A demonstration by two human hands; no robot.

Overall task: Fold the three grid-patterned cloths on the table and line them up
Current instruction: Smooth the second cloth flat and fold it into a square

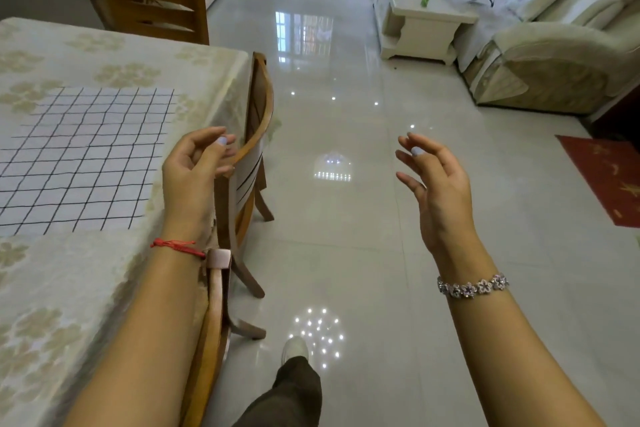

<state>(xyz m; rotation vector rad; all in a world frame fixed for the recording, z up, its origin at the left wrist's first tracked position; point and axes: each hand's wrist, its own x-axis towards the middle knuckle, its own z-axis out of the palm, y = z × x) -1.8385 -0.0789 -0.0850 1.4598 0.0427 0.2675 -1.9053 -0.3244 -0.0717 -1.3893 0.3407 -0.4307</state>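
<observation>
A white cloth with a black grid (pixel 86 156) lies spread flat on the table (pixel 62 288) at the left; only one such cloth shows, and its left part runs out of frame. My left hand (pixel 194 166) hovers at the table's right edge, just right of the cloth, fingers loosely curled and holding nothing. My right hand (pixel 436 184) is raised over the floor, well right of the table, fingers apart and empty.
Two wooden chairs (pixel 249 156) stand tucked against the table's right side, another chair (pixel 156 7) at its far end. Glossy tiled floor (pixel 346 218) stretches ahead. A cream coffee table (pixel 415 31), a sofa (pixel 554 45) and a red mat (pixel 609 177) lie to the right.
</observation>
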